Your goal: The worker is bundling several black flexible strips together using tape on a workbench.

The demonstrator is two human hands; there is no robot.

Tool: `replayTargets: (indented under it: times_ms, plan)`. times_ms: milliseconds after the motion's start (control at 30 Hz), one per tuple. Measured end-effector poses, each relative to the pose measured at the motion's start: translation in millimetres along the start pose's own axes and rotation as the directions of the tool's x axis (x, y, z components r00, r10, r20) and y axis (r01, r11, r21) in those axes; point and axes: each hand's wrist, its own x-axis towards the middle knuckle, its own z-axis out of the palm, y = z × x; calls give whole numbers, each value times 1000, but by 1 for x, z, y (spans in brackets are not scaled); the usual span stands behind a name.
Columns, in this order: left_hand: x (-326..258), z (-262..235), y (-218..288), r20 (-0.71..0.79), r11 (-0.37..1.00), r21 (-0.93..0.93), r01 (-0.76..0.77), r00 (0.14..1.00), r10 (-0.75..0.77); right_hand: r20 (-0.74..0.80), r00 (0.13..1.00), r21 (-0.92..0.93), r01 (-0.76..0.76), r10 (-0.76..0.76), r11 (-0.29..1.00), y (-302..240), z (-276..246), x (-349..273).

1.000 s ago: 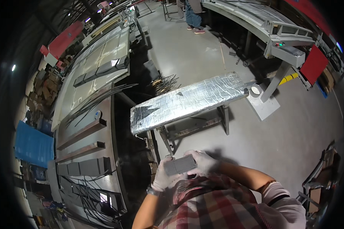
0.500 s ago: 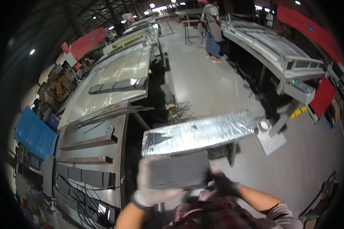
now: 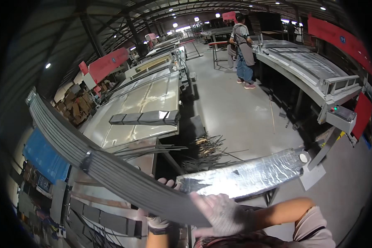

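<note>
Factory floor below: I have both hands, left hand (image 3: 159,221) and right hand (image 3: 223,213), clamped on the strapped metal-strip bundle (image 3: 111,169), lifted, not yet set on the foil-covered counter (image 3: 252,175).

Foil-wrapped bench (image 3: 252,175) ahead; scrap metal rods (image 3: 208,151) on floor; person in apron (image 3: 243,49) standing far back.

Bundle of long strips (image 3: 111,169), centre left: dark grey, lengthwise ribbed lines. Gloves on both hands, lower centre: light grey knit. Bench top (image 3: 252,175), centre right: crinkled silver foil. Panel (image 3: 107,64), upper left: red. Sheet (image 3: 43,157), left edge: blue. Floor (image 3: 235,107): pale grey. Shirt, bottom edge: red plaid.
</note>
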Motion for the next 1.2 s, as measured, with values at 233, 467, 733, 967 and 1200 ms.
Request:
replayTargets:
  times_ms: [233, 467, 733, 967, 1200]
  plan:
    - [145, -131, 121, 164, 972, -221, -81, 979, 118, 644, 748, 704, -498, -162, 506, 186, 55, 68]
    - [343, -334, 276, 494, 955, -141, 262, 854, -162, 530, 847, 814, -497, 33, -301, 217, 139, 96]
    - [548, -434, 299, 179, 614, 730, -302, 950, 255, 184, 789, 981, -181, 586, -64, 225, 100, 331]
    - [560, -474, 188, -279, 999, -17, -30, 960, 24, -47, 846, 999, 46, 530, 16, 392, 56, 481]
    - [433, -558, 52, -551, 918, -396, 22, 794, -257, 121, 786, 988, -157, 606, 6, 513, 154, 551]
